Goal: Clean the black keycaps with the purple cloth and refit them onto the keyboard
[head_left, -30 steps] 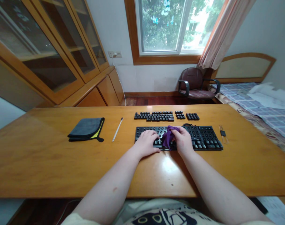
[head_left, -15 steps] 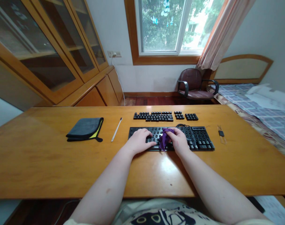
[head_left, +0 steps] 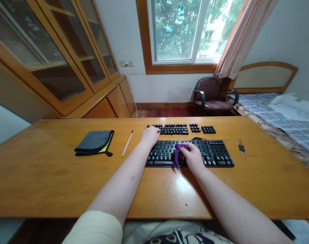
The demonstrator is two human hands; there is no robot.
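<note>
My right hand (head_left: 193, 157) is closed on a crumpled purple cloth (head_left: 178, 155), which hangs over the front edge of the black keyboard (head_left: 218, 154). Many key positions in the keyboard's main block are bare, while the number pad and bottom row still carry keycaps. Beyond the keyboard's upper left corner, my left hand (head_left: 149, 136) reaches to the left end of the rows of loose black keycaps (head_left: 176, 129). Its fingers are bent together at the keycaps, and whatever lies between the fingertips is hidden.
On the left of the wooden table (head_left: 55, 183) lie a folded grey cloth (head_left: 95, 141) and a thin white brush (head_left: 127, 143). To the keyboard's right is a small wire tool with a black grip (head_left: 242, 148). More keycaps (head_left: 208, 129) stand behind the keyboard.
My left hand has left the keyboard and moved forward to the loose keycaps. My right hand still holds the purple cloth over the keyboard. The view has tilted slightly up.
</note>
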